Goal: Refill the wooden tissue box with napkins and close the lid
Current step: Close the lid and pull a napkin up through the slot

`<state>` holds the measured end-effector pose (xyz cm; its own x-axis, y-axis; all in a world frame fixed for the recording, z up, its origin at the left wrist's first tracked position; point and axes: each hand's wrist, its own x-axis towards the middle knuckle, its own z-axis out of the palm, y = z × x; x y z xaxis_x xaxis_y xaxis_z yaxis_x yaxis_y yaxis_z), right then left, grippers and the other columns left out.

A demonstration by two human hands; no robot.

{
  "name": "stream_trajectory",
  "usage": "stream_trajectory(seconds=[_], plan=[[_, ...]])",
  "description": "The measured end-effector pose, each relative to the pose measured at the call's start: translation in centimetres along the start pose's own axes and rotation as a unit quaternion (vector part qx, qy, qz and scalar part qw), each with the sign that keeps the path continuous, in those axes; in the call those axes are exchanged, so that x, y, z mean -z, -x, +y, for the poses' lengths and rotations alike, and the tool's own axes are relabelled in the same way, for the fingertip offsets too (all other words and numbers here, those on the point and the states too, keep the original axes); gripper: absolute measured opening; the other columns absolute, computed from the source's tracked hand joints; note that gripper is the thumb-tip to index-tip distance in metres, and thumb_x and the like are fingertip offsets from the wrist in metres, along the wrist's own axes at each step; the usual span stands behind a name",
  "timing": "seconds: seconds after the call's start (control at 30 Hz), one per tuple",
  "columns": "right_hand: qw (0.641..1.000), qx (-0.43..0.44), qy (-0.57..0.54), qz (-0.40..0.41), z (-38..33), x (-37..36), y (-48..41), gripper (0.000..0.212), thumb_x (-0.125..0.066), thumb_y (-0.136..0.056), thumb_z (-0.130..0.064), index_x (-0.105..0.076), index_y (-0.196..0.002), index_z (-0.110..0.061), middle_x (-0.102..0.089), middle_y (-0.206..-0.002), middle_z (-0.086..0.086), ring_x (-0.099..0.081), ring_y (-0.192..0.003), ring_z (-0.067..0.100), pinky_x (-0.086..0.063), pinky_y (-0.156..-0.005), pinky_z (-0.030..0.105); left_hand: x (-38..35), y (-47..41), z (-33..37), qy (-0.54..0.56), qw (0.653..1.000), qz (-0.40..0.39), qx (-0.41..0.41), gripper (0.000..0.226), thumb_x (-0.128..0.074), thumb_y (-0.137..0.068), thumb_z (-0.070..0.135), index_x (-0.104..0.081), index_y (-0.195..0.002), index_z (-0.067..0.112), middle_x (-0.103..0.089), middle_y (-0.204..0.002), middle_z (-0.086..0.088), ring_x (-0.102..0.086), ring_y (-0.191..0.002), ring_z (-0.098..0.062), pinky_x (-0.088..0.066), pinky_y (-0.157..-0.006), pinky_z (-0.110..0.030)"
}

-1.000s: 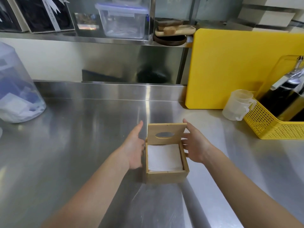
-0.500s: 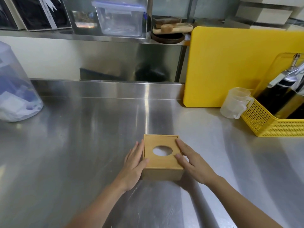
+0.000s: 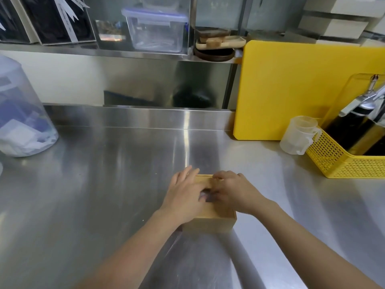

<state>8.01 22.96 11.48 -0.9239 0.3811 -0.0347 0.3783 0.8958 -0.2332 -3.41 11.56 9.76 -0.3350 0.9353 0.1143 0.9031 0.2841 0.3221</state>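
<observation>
Both hands lie flat on top of the small square light-wood tissue box [image 3: 210, 223], which sits on the brushed stainless steel counter [image 3: 104, 184] just in front of the person. The box's hinged wooden lid [image 3: 205, 179] is down. The left hand [image 3: 185, 195] covers its left half with fingers spread, pressing and gripping nothing; the right hand [image 3: 233, 191] rests on the right half, fingers curled toward the middle. Whether those fingertips are reaching into the dispensing hole for a napkin cannot be told, since the hands hide the opening and the spot is blurred. No napkins show.

Further out, a clear plastic measuring jug [image 3: 298, 135] stands beside a yellow perforated plastic basket [image 3: 341, 163] on the right, with a yellow cutting board [image 3: 291, 90] leaning on the back wall, all well apart from the box.

The task looks nearly finished. The risks now are small: if the napkin stack stands too high, the lid may not seat and could spring up once the pressure lifts. Pulling a sheet through the hole with too little downward hold could lift the lid or slide the light box on the slick steel.
</observation>
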Motion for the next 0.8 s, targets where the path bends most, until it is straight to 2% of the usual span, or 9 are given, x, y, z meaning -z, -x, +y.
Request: stream_trajectory(seconds=[0.07, 0.1, 0.2, 0.3, 0.4, 0.6, 0.7, 0.8], plan=[[0.994, 0.004, 0.09, -0.057, -0.8, 0.2, -0.9, 0.03, -0.048, -0.091, -0.041, -0.068, -0.106, -0.024, -0.054, -0.122, 0.003, -0.048, -0.113, 0.026, -0.026, -0.078, 0.032, 0.3, -1.0, 0.5, -0.039, 0.998, -0.055, 0.007, 0.036, -0.043, -0.091, 0.026, -0.047, -0.127, 0.027, -0.019, -0.155, -0.008, -0.005, -0.143, -0.026, -0.005, -0.113, -0.038], [0.99, 0.0, 0.118, -0.074, -1.2, 0.3, -1.2, 0.031, -0.046, -0.092, -0.039, -0.066, -0.109, -0.022, -0.053, -0.124, 0.003, -0.047, -0.116, 0.027, -0.027, -0.079, 0.033, 0.4, -1.2, 0.7, -0.053, 0.997, -0.06, -0.001, 0.038, -0.044, -0.09, 0.021, -0.047, -0.127, 0.024, -0.019, -0.155, -0.01, -0.005, -0.143, -0.026, -0.005, -0.114, -0.038], [0.979, -0.007, 0.169, -0.113, -2.1, 0.6, -1.6, 0.033, -0.042, -0.096, -0.028, -0.053, -0.124, -0.016, -0.038, -0.146, 0.005, -0.036, -0.133, 0.027, -0.035, -0.093, 0.042, 0.4, -1.5, 0.9, -0.051, 0.998, -0.026, -0.029, 0.043, -0.048, -0.085, 0.014, -0.045, -0.128, 0.018, -0.033, -0.147, -0.006, -0.02, -0.138, -0.023, -0.014, -0.111, -0.034], [0.962, -0.016, 0.216, -0.167, -2.8, 0.6, -2.2, 0.043, -0.04, -0.097, -0.028, -0.037, -0.139, -0.016, -0.017, -0.158, 0.006, -0.017, -0.143, 0.026, -0.025, -0.109, 0.056, 0.3, -1.4, 0.5, -0.008, 1.0, -0.018, -0.012, 0.04, -0.048, -0.084, 0.014, -0.048, -0.124, 0.019, -0.05, -0.131, -0.002, -0.038, -0.124, -0.021, -0.025, -0.099, -0.029], [0.954, -0.038, 0.231, -0.188, -2.9, -0.2, -2.9, 0.048, -0.039, -0.097, -0.031, -0.029, -0.143, -0.018, -0.01, -0.158, 0.008, -0.013, -0.144, 0.028, -0.018, -0.111, 0.061, 0.3, -1.2, 0.0, 0.022, 0.999, -0.02, -0.017, 0.035, -0.047, -0.084, 0.013, -0.053, -0.118, 0.016, -0.052, -0.125, -0.001, -0.041, -0.119, -0.02, -0.026, -0.094, -0.026], [0.965, -0.021, 0.226, -0.133, -3.1, -0.7, -3.7, 0.032, -0.045, -0.095, -0.025, -0.053, -0.124, -0.015, -0.032, -0.148, 0.01, -0.037, -0.131, 0.028, -0.025, -0.109, 0.052, 0.2, -1.1, -1.0, 0.076, 0.997, -0.024, 0.008, 0.034, -0.046, -0.086, 0.013, -0.06, -0.116, 0.018, -0.047, -0.134, 0.005, -0.038, -0.122, -0.017, -0.026, -0.097, -0.024], [0.974, 0.004, 0.204, -0.102, -2.5, -0.9, -3.6, 0.026, -0.046, -0.094, -0.021, -0.06, -0.114, -0.012, -0.042, -0.14, 0.009, -0.041, -0.126, 0.027, -0.024, -0.109, 0.049, 0.3, -1.0, -1.0, 0.053, 0.998, -0.042, -0.002, 0.029, -0.042, -0.088, 0.014, -0.064, -0.108, 0.015, -0.041, -0.141, 0.004, -0.031, -0.129, -0.016, -0.024, -0.1, -0.027], [0.977, 0.026, 0.198, -0.081, -2.2, -0.7, -3.6, 0.024, -0.046, -0.092, -0.016, -0.064, -0.105, -0.008, -0.048, -0.131, 0.009, -0.043, -0.121, 0.027, -0.022, -0.108, 0.049, 0.4, -0.7, -0.7, 0.044, 0.998, -0.044, 0.006, 0.03, -0.04, -0.09, 0.015, -0.063, -0.109, 0.013, -0.038, -0.142, 0.004, -0.028, -0.131, -0.015, -0.024, -0.099, -0.028]])
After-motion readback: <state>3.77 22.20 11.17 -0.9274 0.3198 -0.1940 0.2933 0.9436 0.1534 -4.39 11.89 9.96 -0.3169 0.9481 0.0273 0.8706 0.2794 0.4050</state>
